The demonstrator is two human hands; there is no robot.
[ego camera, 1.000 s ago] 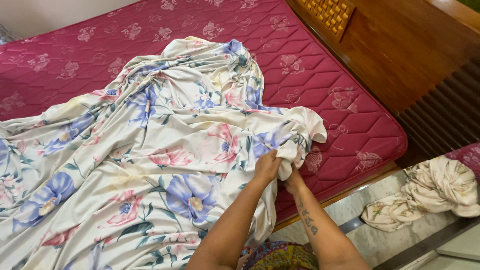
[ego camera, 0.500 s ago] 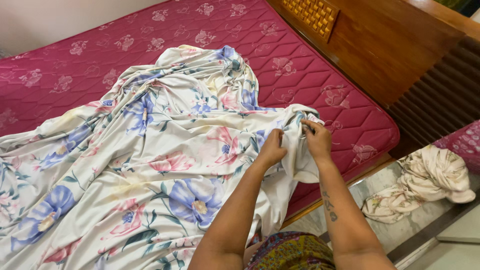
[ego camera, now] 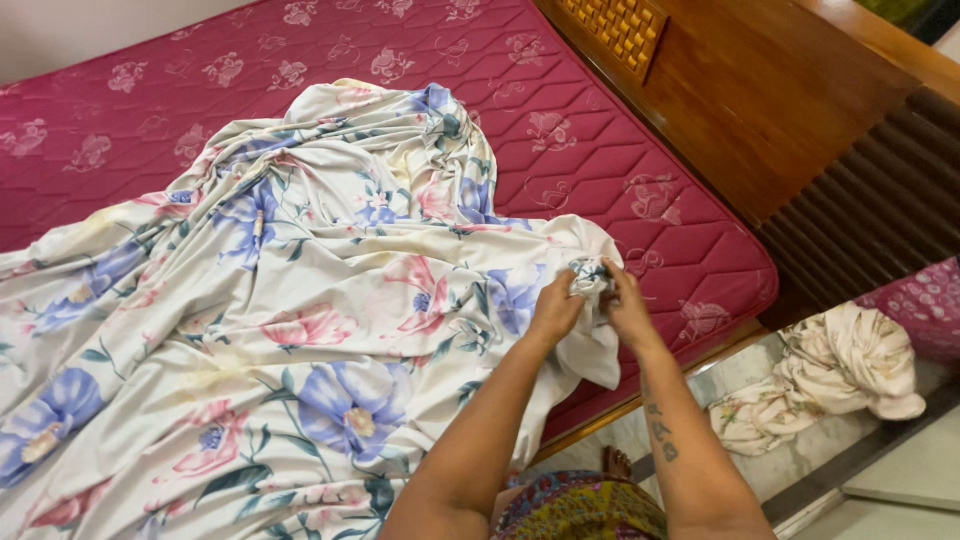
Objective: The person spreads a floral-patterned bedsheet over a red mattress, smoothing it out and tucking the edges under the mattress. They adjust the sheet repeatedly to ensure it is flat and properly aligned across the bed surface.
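**Both hands bunch a sheet corner**

Right of centre, the left hand (ego camera: pixel 553 310) and right hand (ego camera: pixel 628 312) are closed on a corner of the floral sheet (ego camera: pixel 300 300), which spreads leftward across the red mattress (ego camera: pixel 600 130).

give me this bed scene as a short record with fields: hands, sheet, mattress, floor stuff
left hand: left hand grips the bunched corner of the cream floral bedsheet
right hand: right hand pinches the same corner from the other side
sheet: crumpled, spread over most of the mattress
mattress: magenta quilted mattress, bare along the far side and the corner
frame: brown wooden bed frame
floor: cream crumpled cloth pile beside the bed
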